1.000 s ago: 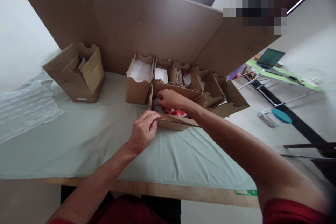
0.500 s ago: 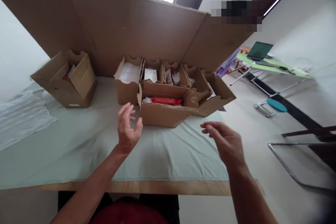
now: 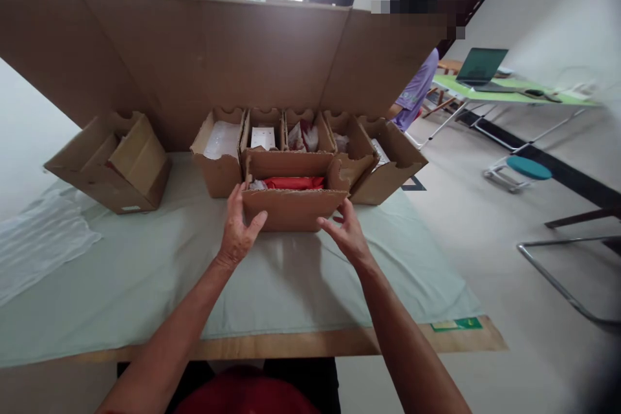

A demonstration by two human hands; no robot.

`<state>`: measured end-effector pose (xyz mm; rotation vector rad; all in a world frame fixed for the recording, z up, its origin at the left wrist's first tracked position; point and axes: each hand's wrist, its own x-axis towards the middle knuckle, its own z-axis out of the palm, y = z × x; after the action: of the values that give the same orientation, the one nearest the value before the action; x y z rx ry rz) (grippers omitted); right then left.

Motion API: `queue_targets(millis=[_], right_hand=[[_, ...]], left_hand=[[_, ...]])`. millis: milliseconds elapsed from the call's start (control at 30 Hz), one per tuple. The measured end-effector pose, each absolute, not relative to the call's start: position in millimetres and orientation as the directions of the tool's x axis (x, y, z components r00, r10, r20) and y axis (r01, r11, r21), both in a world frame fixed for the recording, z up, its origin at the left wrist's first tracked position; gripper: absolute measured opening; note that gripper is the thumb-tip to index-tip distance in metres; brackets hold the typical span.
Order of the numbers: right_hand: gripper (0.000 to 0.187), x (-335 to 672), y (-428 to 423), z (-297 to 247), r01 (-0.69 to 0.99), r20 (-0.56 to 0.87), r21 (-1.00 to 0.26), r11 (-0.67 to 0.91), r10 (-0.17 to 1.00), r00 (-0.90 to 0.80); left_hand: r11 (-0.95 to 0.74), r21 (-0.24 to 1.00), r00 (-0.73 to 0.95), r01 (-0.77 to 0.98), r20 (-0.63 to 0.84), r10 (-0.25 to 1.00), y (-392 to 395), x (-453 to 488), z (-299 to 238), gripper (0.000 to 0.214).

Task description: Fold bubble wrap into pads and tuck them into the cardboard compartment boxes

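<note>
A small open cardboard box stands on the pale green cloth, with a red packet and white wrapping inside. My left hand presses its left end, thumb on the front wall, fingers round the corner. My right hand touches the right front corner with its fingers spread. Both hands bracket the box between them.
Behind it stand several similar open boxes with white and red contents, backed by a big cardboard sheet. Another box sits at the left, clear plastic film beside it. A stool and a laptop table stand at the right.
A second ago my hands were in the box, at the red packet. They then lifted away open, and now both have come back down onto the box's two ends.
</note>
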<state>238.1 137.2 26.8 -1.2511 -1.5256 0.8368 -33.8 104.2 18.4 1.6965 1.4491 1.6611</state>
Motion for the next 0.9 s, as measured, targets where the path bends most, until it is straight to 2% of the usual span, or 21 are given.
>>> queue_targets(millis=[67, 167, 333, 500, 667, 900], right_hand=[[0.079, 230.3, 141.4, 25.1, 0.288, 0.263, -0.921, 0.264, 0.964, -0.041], [0.071, 224.8, 142.6, 24.7, 0.257, 0.271, -0.927, 0.273, 0.962, -0.043], [0.076, 222.2, 146.1, 26.7, 0.207, 0.245, -0.946, 0.251, 0.968, -0.055], [0.076, 212.0, 142.1, 23.0, 0.17, 0.247, -0.955, 0.244, 0.969, -0.004], [0.066, 212.5, 101.4, 25.9, 0.205, 0.222, -0.956, 0.208, 0.974, 0.044], [0.053, 171.4, 30.9, 31.4, 0.271, 0.223, -0.936, 0.223, 0.974, -0.031]], left_hand=[[-0.406, 0.831, -0.22, 0.381, 0.508, 0.833, 105.4, -32.3, 18.5, 0.066], [-0.367, 0.888, -0.254, 0.276, 0.436, 0.864, 108.0, -36.4, 10.7, 0.071], [-0.295, 0.95, -0.204, 0.1, 0.31, 0.929, 117.9, -40.6, 0.8, 0.083], [-0.287, 0.958, -0.165, -0.027, 0.279, 0.946, 121.5, -26.9, 7.1, 0.083], [-0.292, 0.953, -0.219, -0.083, 0.268, 0.938, 83.1, -17.5, 8.6, 0.081], [-0.207, 0.978, -0.374, -0.027, 0.182, 0.909, -8.3, -63.5, 8.3, 0.058]])
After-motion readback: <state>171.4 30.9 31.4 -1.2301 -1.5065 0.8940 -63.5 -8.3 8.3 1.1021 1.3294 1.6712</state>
